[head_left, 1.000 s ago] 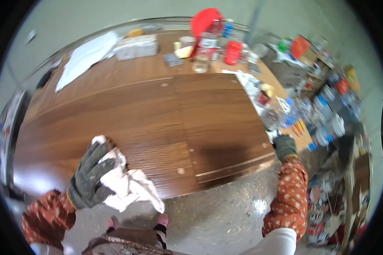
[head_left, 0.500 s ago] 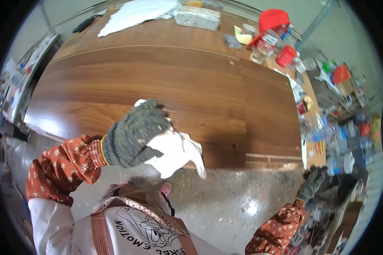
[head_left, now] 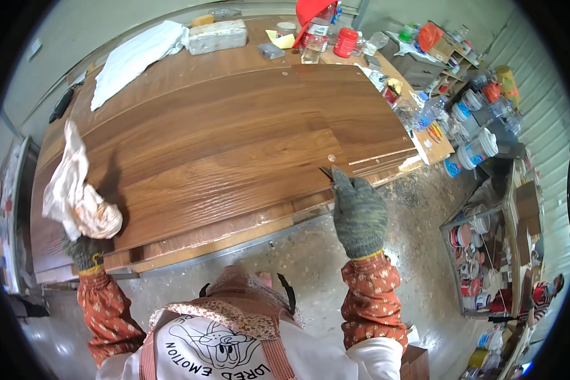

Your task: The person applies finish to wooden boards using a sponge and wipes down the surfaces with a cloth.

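Observation:
A brown wood-grain board (head_left: 228, 139) lies flat on the workbench. At its left end my left hand (head_left: 85, 252), in a grey knitted glove, is closed on a crumpled white cloth (head_left: 76, 190), which stands up above the board with stained folds. My right hand (head_left: 359, 215), gloved the same way, is at the board's near edge toward the right. From its closed fingers a thin dark pointed tool (head_left: 326, 172) sticks out; most of it is hidden, so its kind is unclear. Its tip is just below a small pale round spot (head_left: 331, 158) on the board.
Along the far side lie a white cloth sheet (head_left: 139, 57), a pale wrapped block (head_left: 217, 37), a grey sanding-block-like piece (head_left: 271, 50) and a red-lidded jar (head_left: 346, 42). Bottles and tubs (head_left: 477, 149) crowd the right. Shelving with cans (head_left: 465, 237) stands lower right.
My left hand has moved left with the white cloth, off the board's middle. My right hand has come from beyond the right edge to the board, a dark tool now showing. The view has turned right.

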Tool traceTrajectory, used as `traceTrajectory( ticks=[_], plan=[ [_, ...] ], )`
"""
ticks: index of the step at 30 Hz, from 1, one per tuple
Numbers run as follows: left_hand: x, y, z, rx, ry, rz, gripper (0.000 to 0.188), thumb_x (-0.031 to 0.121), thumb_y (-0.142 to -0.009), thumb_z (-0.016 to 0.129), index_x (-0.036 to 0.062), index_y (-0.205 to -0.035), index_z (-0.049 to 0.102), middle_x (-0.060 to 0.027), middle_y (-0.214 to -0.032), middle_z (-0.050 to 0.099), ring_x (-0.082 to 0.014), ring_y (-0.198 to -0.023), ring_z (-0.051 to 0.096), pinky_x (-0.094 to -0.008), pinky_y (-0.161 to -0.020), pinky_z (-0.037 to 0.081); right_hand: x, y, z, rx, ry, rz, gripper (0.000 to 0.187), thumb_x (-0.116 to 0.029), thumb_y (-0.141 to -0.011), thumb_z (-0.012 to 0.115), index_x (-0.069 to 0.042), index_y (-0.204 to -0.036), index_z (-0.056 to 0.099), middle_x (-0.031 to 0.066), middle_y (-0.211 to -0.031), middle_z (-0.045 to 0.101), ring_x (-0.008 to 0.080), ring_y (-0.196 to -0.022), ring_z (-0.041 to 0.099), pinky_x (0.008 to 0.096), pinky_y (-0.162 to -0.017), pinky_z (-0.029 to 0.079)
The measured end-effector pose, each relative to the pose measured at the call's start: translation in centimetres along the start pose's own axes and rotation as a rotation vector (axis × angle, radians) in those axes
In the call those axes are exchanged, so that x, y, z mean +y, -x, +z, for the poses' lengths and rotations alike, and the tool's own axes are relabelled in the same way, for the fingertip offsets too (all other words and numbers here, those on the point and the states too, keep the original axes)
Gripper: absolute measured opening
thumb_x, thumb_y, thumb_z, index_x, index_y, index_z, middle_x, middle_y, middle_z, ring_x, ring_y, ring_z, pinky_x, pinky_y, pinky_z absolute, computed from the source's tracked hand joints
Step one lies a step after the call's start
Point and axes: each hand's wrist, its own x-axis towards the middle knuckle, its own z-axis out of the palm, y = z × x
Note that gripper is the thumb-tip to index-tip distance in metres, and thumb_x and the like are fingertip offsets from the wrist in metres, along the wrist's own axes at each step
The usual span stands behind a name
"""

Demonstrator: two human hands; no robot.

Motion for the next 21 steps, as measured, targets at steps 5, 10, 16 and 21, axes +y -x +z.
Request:
traceTrajectory(
  ticks=[5, 10, 16, 21],
  plan=[
    [-0.1, 4.8, -12.1, 0.753, 0.02, -0.285, 0.053, 0.04, -0.097, 0.034, 0.0077, -0.138, 0.036, -0.0115, -0.142, 0.038, -0.0301, -0.125, 0.042, -0.0487, -0.101, 0.04, -3.4, -1.5, 0.8, -0.106, 0.081, 0.217, 0.034, -0.024, -0.089, 0.053, -0.019, -0.122, 0.055, 0.0167, -0.089, 0.056, 0.0332, -0.08, 0.061, 0.0444, -0.066, 0.05],
    [-0.2, 7.4, -12.6, 0.709, -0.254, -0.19, 0.053, 0.042, -0.097, 0.031, 0.0099, -0.139, 0.035, -0.0107, -0.144, 0.036, -0.0335, -0.125, 0.042, -0.0534, -0.103, 0.036, -4.4, -1.7, 0.3, -0.165, 0.105, 0.264, 0.037, -0.025, -0.09, 0.051, -0.022, -0.127, 0.051, 0.0192, -0.091, 0.057, 0.0355, -0.079, 0.061, 0.0461, -0.067, 0.051],
    [-0.4, 7.9, -11.6, 0.575, -0.117, -0.197, 0.055, 0.028, -0.093, 0.052, 0.0042, -0.138, 0.033, -0.015, -0.138, 0.041, -0.0307, -0.119, 0.048, -0.047, -0.099, 0.043, -3.7, -2.8, 0.6, -0.315, 0.163, 0.239, 0.045, -0.026, -0.089, 0.051, -0.024, -0.133, 0.045, 0.0191, -0.089, 0.059, 0.036, -0.079, 0.062, 0.048, -0.068, 0.05],
    [-0.4, 7.2, -11.7, 0.706, 0.136, -0.244, 0.057, 0.039, -0.095, 0.04, 0.0031, -0.139, 0.032, -0.0143, -0.142, 0.038, -0.0339, -0.122, 0.045, -0.048, -0.102, 0.04, -3.7, -2.1, 0.9, -0.314, 0.201, 0.179, 0.049, -0.025, -0.087, 0.053, -0.025, -0.134, 0.044, 0.0193, -0.085, 0.06, 0.037, -0.081, 0.062, 0.0485, -0.069, 0.049]
  ],
)
